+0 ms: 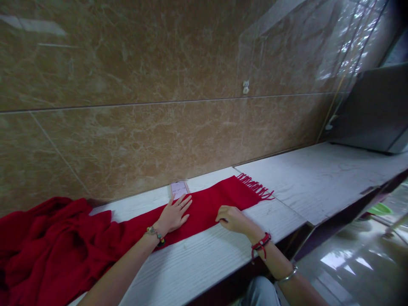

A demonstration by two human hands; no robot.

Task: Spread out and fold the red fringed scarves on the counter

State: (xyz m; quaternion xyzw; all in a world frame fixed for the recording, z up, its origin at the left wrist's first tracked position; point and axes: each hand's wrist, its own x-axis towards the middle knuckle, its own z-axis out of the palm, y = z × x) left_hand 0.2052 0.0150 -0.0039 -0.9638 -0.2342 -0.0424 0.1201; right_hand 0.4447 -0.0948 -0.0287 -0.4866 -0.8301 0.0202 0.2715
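Observation:
A red scarf (204, 208) with a fringed end lies across the white counter, its right part spread flat and its left part heaped in loose folds. My left hand (174, 213) rests palm down on the flat stretch, fingers spread. Close to the scarf's near edge, my right hand (232, 217) is closed with its fingers curled; whether it pinches the cloth edge cannot be made out. Just behind the left fingertips lies a phone (179, 189) with a lit screen showing a timer, by the far edge of the scarf.
The white wood-grain counter (306, 182) runs along a brown marble-tiled wall (127, 144). A small white figure (245, 87) is fixed on the wall. At the far right stands a large grey box-shaped object (372, 110). Below the counter, a green basin (380, 208) sits near the shiny floor.

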